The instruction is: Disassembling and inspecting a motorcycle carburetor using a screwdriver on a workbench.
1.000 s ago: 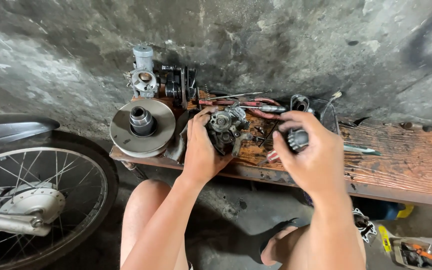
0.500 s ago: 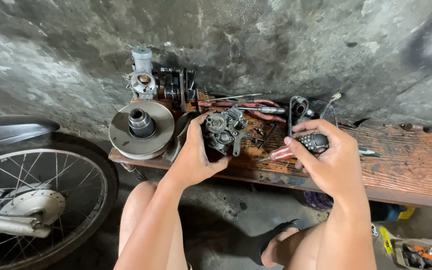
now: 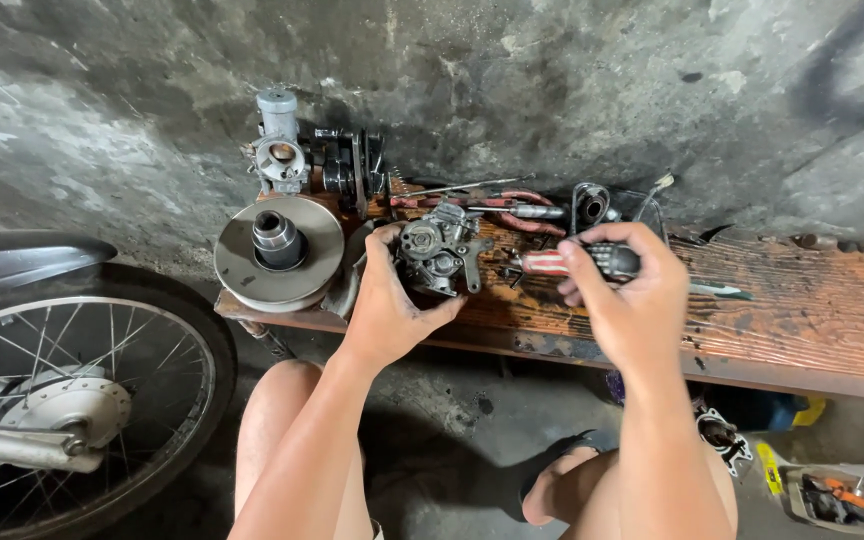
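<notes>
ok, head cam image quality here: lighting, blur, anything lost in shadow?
Head view: soft, even light, no glare; left hand on the carburetor and right hand gripping the small dark part are sharp, no motion blur; wide-angle lens bows the wooden plank; floor under the plank is dim, detail there lost.

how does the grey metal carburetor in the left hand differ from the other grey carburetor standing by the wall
The grey metal carburetor in the left hand is gripped by the left hand and lies tilted over the wooden plank; the grey carburetor by the wall stands upright, untouched. The held one looks darker and grimier, while the standing one is paler, with a tall round cap on top. Both are small cast-metal engine parts on the same plank.
</notes>
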